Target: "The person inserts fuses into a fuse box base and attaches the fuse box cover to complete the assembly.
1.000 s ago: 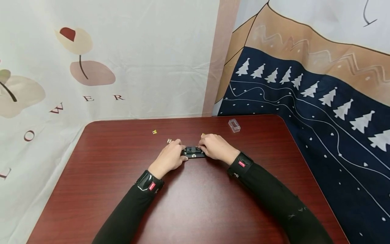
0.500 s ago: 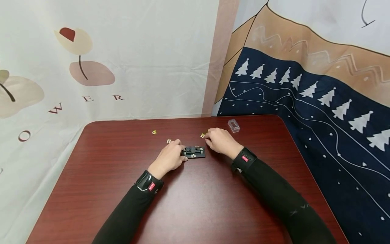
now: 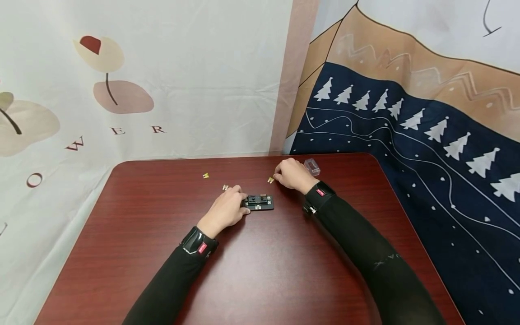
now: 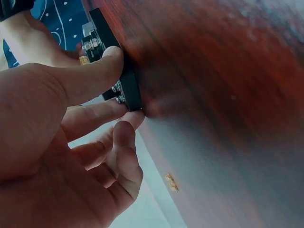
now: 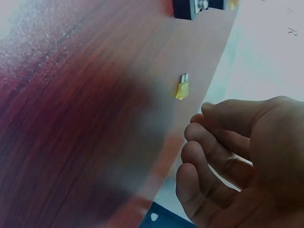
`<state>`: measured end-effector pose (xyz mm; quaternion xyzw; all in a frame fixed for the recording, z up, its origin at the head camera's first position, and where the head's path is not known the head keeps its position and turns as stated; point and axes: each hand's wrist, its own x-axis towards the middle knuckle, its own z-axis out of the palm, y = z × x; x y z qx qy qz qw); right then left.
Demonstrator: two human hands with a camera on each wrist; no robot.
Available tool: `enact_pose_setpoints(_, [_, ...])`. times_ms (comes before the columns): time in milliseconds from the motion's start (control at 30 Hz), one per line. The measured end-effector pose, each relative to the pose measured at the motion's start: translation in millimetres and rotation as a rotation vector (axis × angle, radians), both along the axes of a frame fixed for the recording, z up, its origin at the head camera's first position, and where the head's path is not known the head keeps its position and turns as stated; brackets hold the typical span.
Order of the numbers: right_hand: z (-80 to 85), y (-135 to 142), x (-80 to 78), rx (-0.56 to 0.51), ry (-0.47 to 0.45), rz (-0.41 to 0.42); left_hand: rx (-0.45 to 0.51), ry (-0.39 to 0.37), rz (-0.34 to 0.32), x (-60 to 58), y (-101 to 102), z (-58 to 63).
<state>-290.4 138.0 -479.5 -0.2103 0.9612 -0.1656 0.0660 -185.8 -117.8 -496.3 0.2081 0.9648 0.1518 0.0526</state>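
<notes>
My left hand (image 3: pixel 227 205) holds the left end of a black block with metal terminals (image 3: pixel 260 202) on the table; in the left wrist view, the thumb lies across the near side of the block (image 4: pixel 131 88) and a finger is at its end. My right hand (image 3: pixel 295 175) hovers over the table behind and to the right, its fingers (image 5: pixel 192 154) loosely bent with nothing visible between them. Just beside its fingertips lies a small yellow blade fuse (image 3: pixel 270 180); the right wrist view shows this fuse's two metal prongs (image 5: pixel 185 77).
A clear plastic box (image 3: pixel 313 167) stands close behind the right hand. Another small fuse-like piece (image 3: pixel 225 187) lies just beyond the left hand, and a yellow one (image 3: pixel 206 175) lies farther back on the left. Patterned cloth (image 3: pixel 211 81) hangs along the table's far edge.
My right hand has left the right end of the block and moved back and to the right, uncovering the yellow fuse. The left hand stays in place on the block.
</notes>
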Motion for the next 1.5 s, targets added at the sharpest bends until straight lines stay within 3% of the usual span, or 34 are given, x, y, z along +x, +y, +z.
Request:
enact_pose_setpoints(433, [-10.3,-11.4,-8.4,0.016,-0.033,-0.002,0.002,-0.007,-0.004,-2.6,-0.2,0.1])
enact_pose_setpoints(500, [-11.7,-12.7,-8.7,0.025,-0.020,0.002,0.010,0.020,-0.014,-4.5,-2.4,-4.1])
enact_pose_setpoints(533, [-12.6,-13.2,-9.0,0.030,-0.015,0.005,0.014,0.035,-0.021,-7.8,-4.9,-12.8])
enact_pose_setpoints(600, [-14.0,-14.0,-9.3,0.042,-0.004,0.011,0.020,0.041,-0.024,-8.1,-5.5,-13.2])
enact_pose_setpoints(633, [-14.7,-14.3,-9.3,0.048,0.001,0.015,0.025,0.059,-0.038,-12.5,-9.6,-23.3])
enact_pose_setpoints(833, [-14.7,-16.9,-7.1,0.081,0.033,0.027,0.004,0.015,-0.021,-6.8,-4.1,-9.2])
enact_pose_setpoints(867, [-14.0,-17.6,-6.3,0.086,0.038,0.028,-0.006,-0.009,-0.006,-3.0,0.4,0.7])
enact_pose_setpoints(933, [-11.7,-19.2,-4.4,0.094,0.048,0.030,0.004,0.012,-0.012,-12.5,-4.2,-20.7])
enact_pose_setpoints(1133, [-9.0,-21.5,-2.0,0.120,0.064,0.029,0.011,0.032,-0.032,-10.7,-6.3,-20.6])
enact_pose_setpoints(1167, [-9.2,-21.5,-2.0,0.124,0.063,0.030,0.008,0.024,-0.029,-5.2,-3.8,-9.9])
enact_pose_setpoints(1267, [-9.6,-21.7,-1.7,0.131,0.058,0.028,0.019,0.034,-0.041,-5.0,-4.5,-11.8])
enact_pose_setpoints(1300, [-9.5,-21.8,-1.6,0.131,0.053,0.027,0.031,0.053,-0.057,-9.1,-8.6,-21.3])
enact_pose_setpoints(1333, [-9.3,-21.8,-1.6,0.133,0.050,0.026,0.033,0.058,-0.059,-8.6,-8.6,-20.8])
enact_pose_setpoints(1367, [-9.1,-21.9,-1.7,0.135,0.047,0.024,0.020,0.043,-0.046,-4.1,-4.0,-9.9])
enact_pose_setpoints(1500, [-8.3,-22.6,-1.3,0.140,0.046,0.027,0.027,0.045,-0.043,-5.0,-3.9,-10.2])
